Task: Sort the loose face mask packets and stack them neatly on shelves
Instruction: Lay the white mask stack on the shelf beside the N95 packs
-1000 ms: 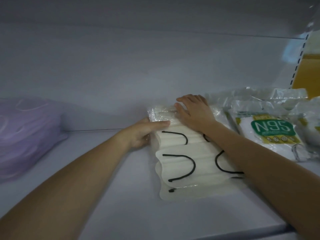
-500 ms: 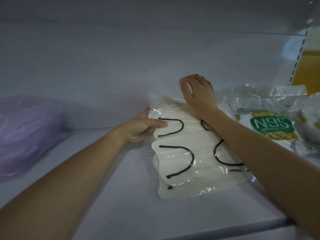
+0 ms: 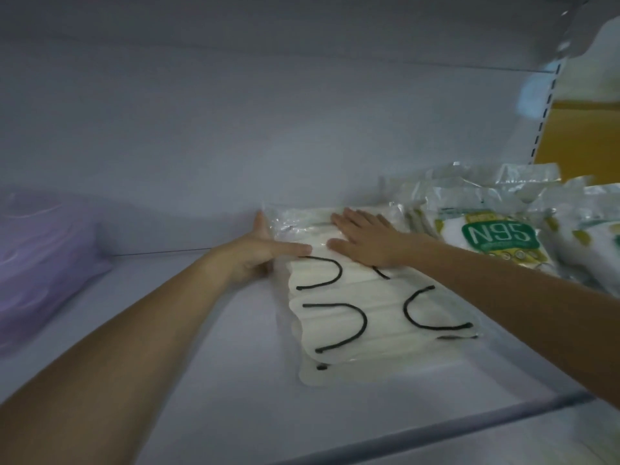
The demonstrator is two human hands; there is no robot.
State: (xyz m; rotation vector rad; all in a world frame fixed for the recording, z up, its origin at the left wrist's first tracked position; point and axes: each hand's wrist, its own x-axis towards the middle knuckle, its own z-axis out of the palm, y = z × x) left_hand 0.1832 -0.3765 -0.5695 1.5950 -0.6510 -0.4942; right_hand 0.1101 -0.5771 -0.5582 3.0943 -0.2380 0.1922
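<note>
1. A clear plastic mask packet (image 3: pixel 375 317), filled with white masks with black ear loops, lies flat on a pale shelf (image 3: pixel 201 380). Its far end sits close to the shelf's back wall.
2. The left hand (image 3: pixel 258 253) holds the packet's far left edge, with the thumb laid across the top and the fingers reaching along the side. Whether they tuck underneath is hidden.
3. The right hand (image 3: pixel 365 241) lies flat on the packet's far end, fingers straight and slightly spread. It presses down and grasps nothing.
4. Just right of the packet is a loose heap of N95 packets (image 3: pixel 500 236) with green labels and crinkled wrappers. I cannot tell whether they touch it. Well to the packet's left lies a blurred, soft purple bundle (image 3: pixel 43 250).
5. The packet looks light, soft and floppy, with slick film. The masks inside sit staggered at the near end, so they would probably slide if it were tipped. It is likely best held by both long edges, or pressed flat from above, rather than lifted by a corner of the film.
</note>
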